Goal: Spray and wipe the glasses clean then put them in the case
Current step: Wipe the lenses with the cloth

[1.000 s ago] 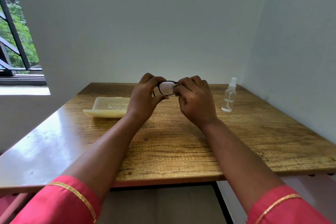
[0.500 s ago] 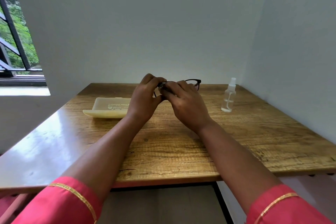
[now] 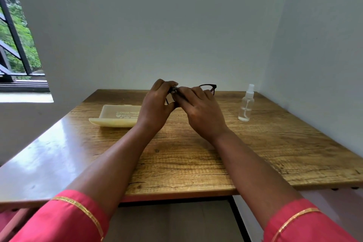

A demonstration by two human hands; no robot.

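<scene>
Because the left hand (image 3: 157, 104) and right hand (image 3: 198, 110) both pinch the black-framed glasses (image 3: 208, 87) above the wooden table (image 3: 196, 153), hard rubbing could twist the frame.

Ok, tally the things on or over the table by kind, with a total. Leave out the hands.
Glasses: 1
Case: 1
Spray bottle: 1
Total: 3
</scene>
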